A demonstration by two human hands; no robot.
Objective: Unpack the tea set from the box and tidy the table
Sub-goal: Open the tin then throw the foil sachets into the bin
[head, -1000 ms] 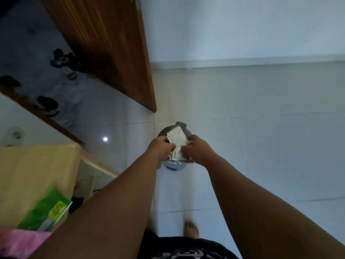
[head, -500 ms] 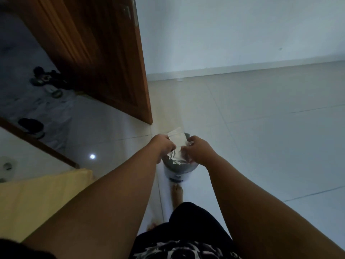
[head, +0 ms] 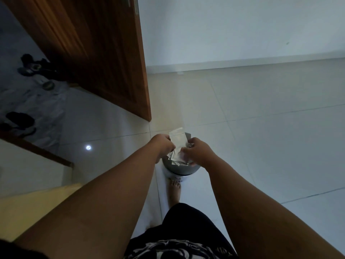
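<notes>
- Left hand (head: 164, 145): held closed over the left edge of a bundle of white wrapping paper (head: 178, 142); the fingers are curled under and their tips cannot be made out.
- Right hand (head: 197, 151): closed on the right edge of the same bundle, thumb side toward the paper; the grip is shared between both hands.
- White wrapping paper: pinched between the two hands, its top sheet standing up beyond the fingertips; crumpled lower folds hang below the fingers and appear to reach inside the bin.
- Grey waste bin (head: 179, 169): directly below the fingers, on the tiled floor (head: 261, 137); lid position cannot be told.
- Bare foot (head: 174, 189): seen just below the bin, nearer the body than the hands.
- Wooden door (head: 104, 58): well beyond the left fingers, up and to the left.
- Tea set and box: not in view; the step in hand is judged to be disposal of packaging.
- Risk, spill: if the bundle is released before it is pushed down past the rim, the upright sheet is likely to spring back and fall beside the bin.
- Risk, tipping: a hard downward push off-centre could rock the bin, which looks light.
- Risk, dim light: loose scraps dropped beyond the fingers may be overlooked on the pale floor.
</notes>
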